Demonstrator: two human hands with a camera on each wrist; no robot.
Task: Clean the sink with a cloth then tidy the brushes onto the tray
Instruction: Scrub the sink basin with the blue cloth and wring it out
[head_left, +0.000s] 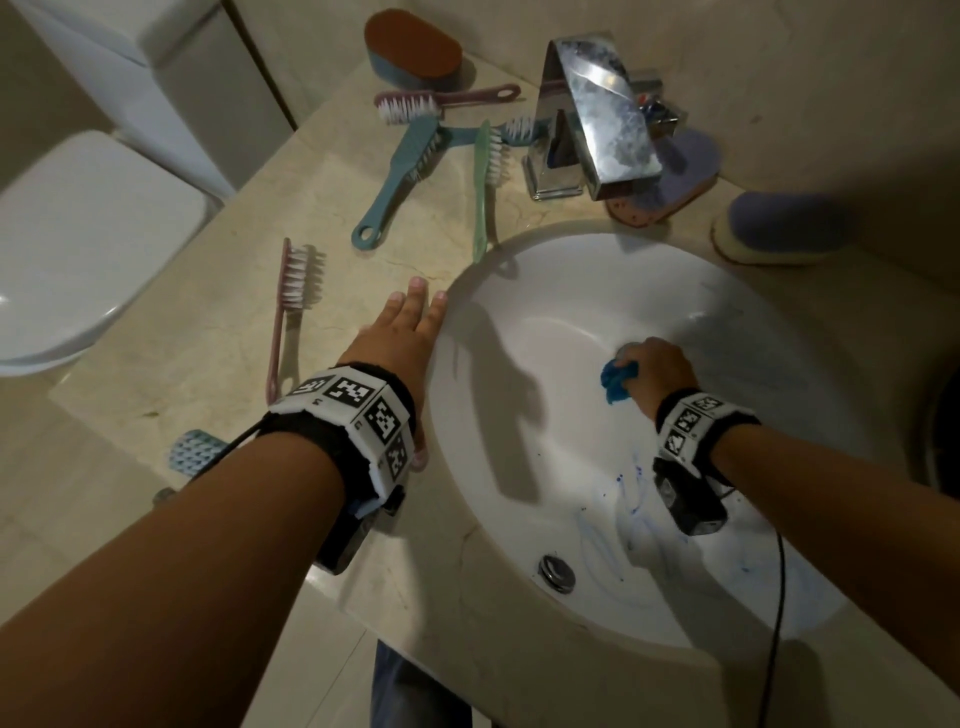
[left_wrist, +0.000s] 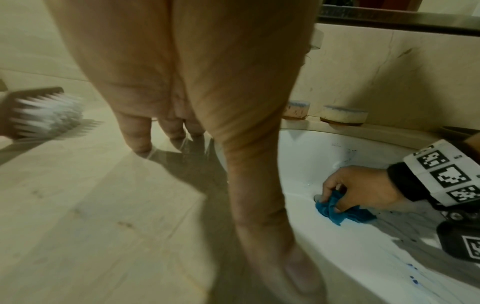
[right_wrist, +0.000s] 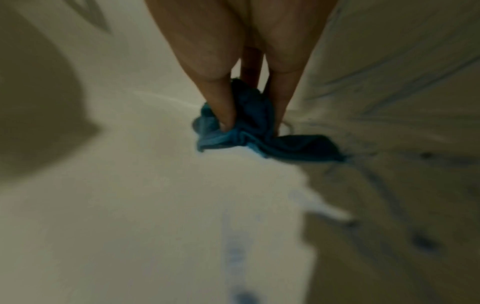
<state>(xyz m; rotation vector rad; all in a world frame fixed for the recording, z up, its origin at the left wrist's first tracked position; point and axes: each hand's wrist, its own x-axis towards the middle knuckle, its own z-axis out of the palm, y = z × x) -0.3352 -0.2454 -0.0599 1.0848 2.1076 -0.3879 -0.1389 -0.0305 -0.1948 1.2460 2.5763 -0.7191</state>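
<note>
Blue and bunched, the cloth (head_left: 618, 382) is gripped in the right hand (head_left: 660, 371) and pressed against the inner wall of the sink (head_left: 519, 415), on the side towards the tap (head_left: 597, 114). In the right wrist view the fingers (right_wrist: 223, 107) are seen curled into its folds, with a loose tail trailing on the white surface. Blue streaks and spots (head_left: 631, 499) are left on the bowl between the cloth and the drain (head_left: 557, 571), so the wiping is judged to be unfinished.

The left hand (head_left: 400, 343) is laid flat on the counter (head_left: 208, 332) just beside the sink's rim, fingers straight and spread, nothing held.

The cloth is judged to be soft, light and limp, probably damp; it is best kept wadded in the palm so that a firm pad is pushed against the slick porcelain, where a flat cloth could be expected to slide loose.

No brush has been tidied yet. A pink brush (head_left: 291, 291) lies on the counter near the left hand; a teal brush (head_left: 400, 176), a green brush (head_left: 485, 182) and a mauve brush (head_left: 436, 101) lie between the sink and the wall, beside the tap. They are judged stiff, light plastic, most easily taken by the handles, away from the bristles. A tray cannot be identified with certainty.
</note>
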